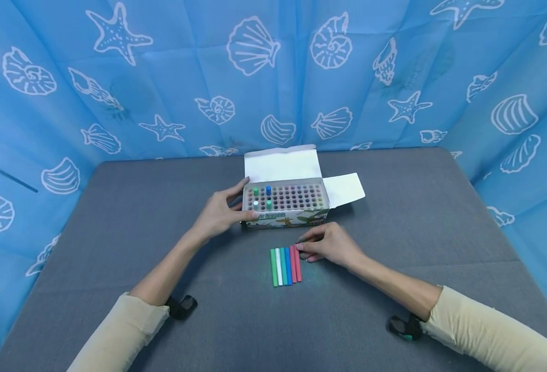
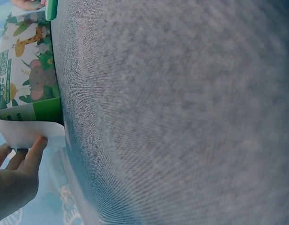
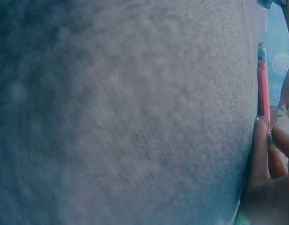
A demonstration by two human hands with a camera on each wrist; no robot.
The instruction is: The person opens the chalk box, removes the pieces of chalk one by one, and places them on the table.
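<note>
A cardboard chalk box (image 1: 284, 219) with an animal print stands with its lid raised, showing a holder full of round holes. My left hand (image 1: 217, 212) grips its left end, thumb at the front and fingers toward the back; the left wrist view has fingers on the white side flap (image 2: 29, 132). In front of the box lies a row of chalk sticks: green (image 1: 274, 267), white (image 1: 279, 266), teal (image 1: 283, 266), blue (image 1: 288, 266) and two red. My right hand (image 1: 333, 245) pinches the far end of the rightmost red chalk stick (image 1: 298, 266).
Green, blue and white sticks (image 1: 268, 190) poke up from holes at the holder's left. The white lid (image 1: 282, 164) leans back, and another flap (image 1: 345, 189) sticks out to the right. A grey cloth (image 1: 236, 320) covers the table, with a blue shell-print curtain (image 1: 171, 77) behind.
</note>
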